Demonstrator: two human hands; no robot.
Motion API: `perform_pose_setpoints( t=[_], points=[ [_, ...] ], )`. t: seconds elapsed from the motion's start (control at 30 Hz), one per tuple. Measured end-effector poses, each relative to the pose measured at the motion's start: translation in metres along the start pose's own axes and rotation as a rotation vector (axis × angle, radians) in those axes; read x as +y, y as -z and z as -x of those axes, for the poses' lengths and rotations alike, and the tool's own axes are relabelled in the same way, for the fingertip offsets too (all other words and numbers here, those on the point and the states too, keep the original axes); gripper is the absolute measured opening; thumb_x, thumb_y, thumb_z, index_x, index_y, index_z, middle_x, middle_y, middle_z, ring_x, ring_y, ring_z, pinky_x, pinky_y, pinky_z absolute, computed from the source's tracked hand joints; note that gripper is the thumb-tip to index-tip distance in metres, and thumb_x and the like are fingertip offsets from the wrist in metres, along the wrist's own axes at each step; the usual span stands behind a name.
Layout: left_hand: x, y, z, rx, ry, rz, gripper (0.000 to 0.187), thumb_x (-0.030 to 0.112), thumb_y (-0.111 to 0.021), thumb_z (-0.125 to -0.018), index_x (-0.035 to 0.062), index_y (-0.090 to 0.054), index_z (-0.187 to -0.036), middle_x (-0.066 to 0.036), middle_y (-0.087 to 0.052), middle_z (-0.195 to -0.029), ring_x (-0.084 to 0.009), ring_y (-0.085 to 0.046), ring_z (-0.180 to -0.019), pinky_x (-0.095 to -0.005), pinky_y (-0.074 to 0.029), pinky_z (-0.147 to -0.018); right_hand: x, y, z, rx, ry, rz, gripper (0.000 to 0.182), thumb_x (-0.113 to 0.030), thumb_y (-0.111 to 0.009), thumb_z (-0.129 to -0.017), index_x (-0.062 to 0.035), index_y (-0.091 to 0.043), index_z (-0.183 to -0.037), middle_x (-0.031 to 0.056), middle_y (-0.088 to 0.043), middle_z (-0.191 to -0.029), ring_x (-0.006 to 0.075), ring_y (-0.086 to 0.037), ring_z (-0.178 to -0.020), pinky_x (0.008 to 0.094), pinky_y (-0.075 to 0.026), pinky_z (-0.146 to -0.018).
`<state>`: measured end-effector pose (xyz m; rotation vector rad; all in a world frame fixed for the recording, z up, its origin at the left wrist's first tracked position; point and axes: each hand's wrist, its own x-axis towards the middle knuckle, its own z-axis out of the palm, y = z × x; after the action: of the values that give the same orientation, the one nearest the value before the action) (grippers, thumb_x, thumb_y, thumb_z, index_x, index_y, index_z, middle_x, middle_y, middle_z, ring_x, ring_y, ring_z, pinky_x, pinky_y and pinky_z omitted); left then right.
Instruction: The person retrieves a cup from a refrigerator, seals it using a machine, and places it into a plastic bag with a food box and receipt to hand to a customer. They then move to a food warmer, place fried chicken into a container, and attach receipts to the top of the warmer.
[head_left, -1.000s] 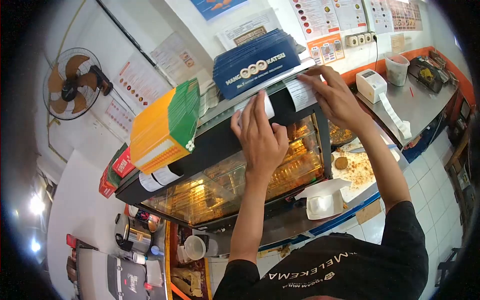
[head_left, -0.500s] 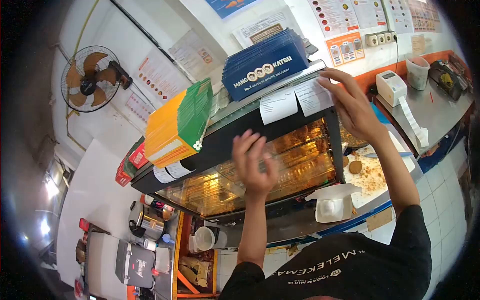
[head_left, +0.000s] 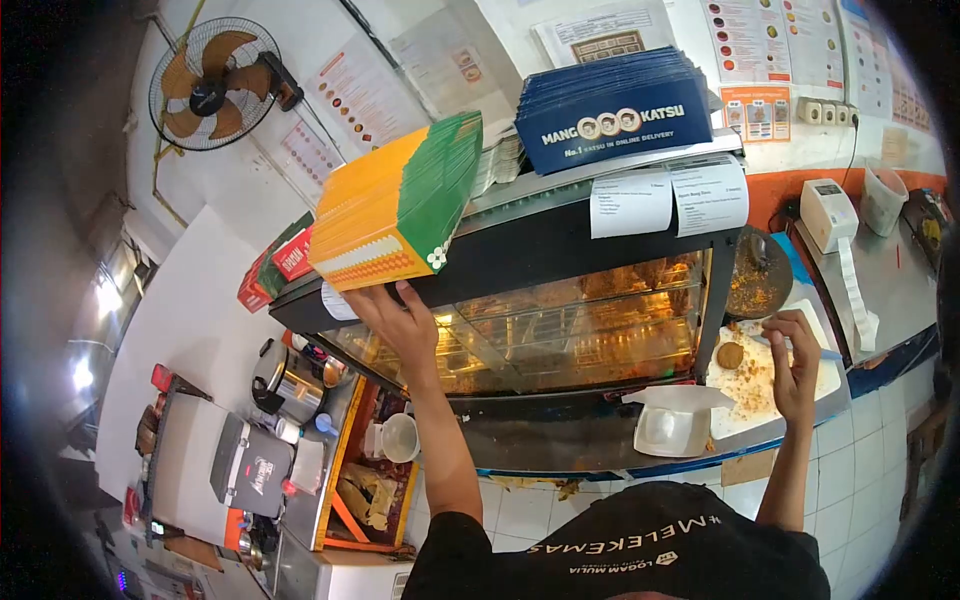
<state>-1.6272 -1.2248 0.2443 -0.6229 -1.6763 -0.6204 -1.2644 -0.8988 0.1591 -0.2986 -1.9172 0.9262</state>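
Observation:
My left hand (head_left: pixel 402 325) is open, fingers apart. Its fingertips are right at the lower edge of a stack of yellow and green folded boxes (head_left: pixel 375 215), over the black top frame of a glass food warmer (head_left: pixel 480 275). It covers part of a white paper slip (head_left: pixel 338 303) there. Over the white cutting board (head_left: pixel 822 375) hangs my right hand (head_left: pixel 796 370), open, with thumb and fingers apart. A knife (head_left: pixel 830 354) partly shows behind that hand. Beside it on the board lie a round brown breaded piece (head_left: pixel 731 354) and scattered crumbs.
Dark blue boxes (head_left: pixel 610 110) stand on the warmer above two hanging printed slips (head_left: pixel 632 205). An open white carton (head_left: pixel 668 430) sits at its front right. A dark pan (head_left: pixel 757 275) and a label printer (head_left: pixel 828 215) are at right. A steel pot (head_left: pixel 290 380) stands lower left.
My right hand has come down from the hanging slips to the cutting board. My left hand has moved left and up to the yellow and green boxes. The view has shifted.

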Motion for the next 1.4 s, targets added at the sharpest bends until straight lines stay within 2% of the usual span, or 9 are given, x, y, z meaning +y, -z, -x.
perform_pose_setpoints(
  t=[0.17, 0.37, 0.57, 0.67, 0.77, 0.9, 1.0, 1.07, 1.4],
  points=[
    [0.012, -0.008, -0.001, -0.091, -0.120, 0.018, 0.050, 0.022, -0.048, -0.096, -0.0061, -0.046, -0.138, -0.031, -0.038, -0.144, -0.0460, -0.031, -0.137, -0.0541, -0.023, -0.112, 0.022, 0.004, 0.018, 0.049, -0.160, -0.066, 0.017, -0.010, -0.053, -0.100, 0.0043, -0.061, -0.095, 0.0084, -0.059, -0.082, 0.0145, -0.057, -0.075, 0.0292, -0.046, -0.070],
    [0.131, -0.013, -0.013, -0.206, -0.226, 0.429, 0.053, 0.017, -0.047, -0.083, 0.0022, -0.052, -0.134, -0.015, -0.056, -0.135, -0.0321, -0.050, -0.129, -0.0534, -0.016, -0.117, 0.025, -0.009, 0.029, -0.041, -0.240, -0.067, 0.018, -0.011, -0.055, -0.100, 0.0045, -0.062, -0.094, 0.0082, -0.060, -0.079, 0.0137, -0.057, -0.072, 0.0278, -0.046, -0.067],
    [0.169, -0.012, -0.016, -0.357, -0.284, 0.595, 0.061, 0.007, -0.047, -0.079, -0.0002, -0.045, -0.140, -0.017, -0.052, -0.142, -0.0311, -0.042, -0.138, -0.0549, -0.011, -0.120, 0.018, -0.013, 0.031, -0.119, -0.242, -0.040, 0.019, -0.011, -0.056, -0.100, 0.0053, -0.063, -0.093, 0.0080, -0.061, -0.075, 0.0140, -0.058, -0.071, 0.0282, -0.047, -0.067],
    [0.160, -0.002, 0.002, -0.244, -0.333, 0.566, 0.057, 0.011, -0.050, -0.084, -0.0011, -0.047, -0.140, -0.019, -0.051, -0.142, -0.0337, -0.040, -0.140, -0.0553, -0.017, -0.119, 0.021, -0.009, 0.035, -0.105, -0.260, -0.025, 0.019, -0.012, -0.057, -0.099, 0.0051, -0.063, -0.094, 0.0082, -0.061, -0.076, 0.0140, -0.059, -0.072, 0.0277, -0.048, -0.067],
    [0.107, 0.020, 0.041, -0.156, -0.405, 0.515, 0.030, 0.008, -0.049, -0.088, 0.0002, -0.064, -0.114, -0.018, -0.059, -0.128, -0.0335, -0.053, -0.125, -0.0505, -0.042, -0.103, 0.029, 0.003, 0.043, -0.075, -0.291, -0.004, 0.020, -0.013, -0.057, -0.100, 0.0048, -0.064, -0.096, 0.0078, -0.061, -0.077, 0.0137, -0.059, -0.073, 0.0272, -0.048, -0.068],
    [0.001, 0.039, 0.028, 0.091, -0.074, 0.187, 0.035, 0.019, -0.052, -0.097, -0.0052, -0.056, -0.121, -0.021, -0.055, -0.128, -0.0387, -0.050, -0.123, -0.0510, -0.037, -0.105, 0.038, 0.019, 0.050, -0.045, -0.377, -0.023, 0.022, -0.016, -0.053, -0.102, 0.0039, -0.061, -0.096, 0.0034, -0.057, -0.076, 0.0099, -0.055, -0.074, 0.0249, -0.046, -0.070],
    [-0.041, 0.047, -0.014, 0.079, 0.009, -0.017, 0.041, 0.023, -0.054, -0.097, -0.0026, -0.051, -0.129, -0.021, -0.050, -0.131, -0.0373, -0.042, -0.132, -0.0517, -0.033, -0.109, 0.042, 0.019, 0.049, -0.079, -0.404, -0.058, 0.022, -0.016, -0.053, -0.103, 0.0036, -0.061, -0.097, 0.0036, -0.057, -0.077, 0.0100, -0.055, -0.075, 0.0245, -0.046, -0.071],
    [-0.071, 0.039, -0.019, -0.095, -0.016, -0.037, 0.046, 0.027, -0.051, -0.099, -0.0036, -0.048, -0.133, -0.022, -0.047, -0.133, -0.0392, -0.037, -0.135, -0.0552, -0.020, -0.115, 0.042, 0.016, 0.044, -0.084, -0.394, -0.066, 0.022, -0.016, -0.053, -0.103, 0.0035, -0.061, -0.098, 0.0038, -0.058, -0.078, 0.0102, -0.055, -0.075, 0.0244, -0.046, -0.071],
    [-0.031, 0.021, -0.008, -0.227, -0.099, -0.029, 0.061, 0.039, -0.048, -0.101, -0.0027, -0.037, -0.144, -0.027, -0.040, -0.143, -0.0470, -0.028, -0.140, -0.0543, -0.018, -0.116, 0.028, -0.010, 0.030, -0.169, -0.328, -0.021, 0.018, -0.012, -0.057, -0.100, 0.0044, -0.063, -0.097, 0.0055, -0.062, -0.077, 0.0119, -0.057, -0.073, 0.0270, -0.047, -0.069]
  ],
)
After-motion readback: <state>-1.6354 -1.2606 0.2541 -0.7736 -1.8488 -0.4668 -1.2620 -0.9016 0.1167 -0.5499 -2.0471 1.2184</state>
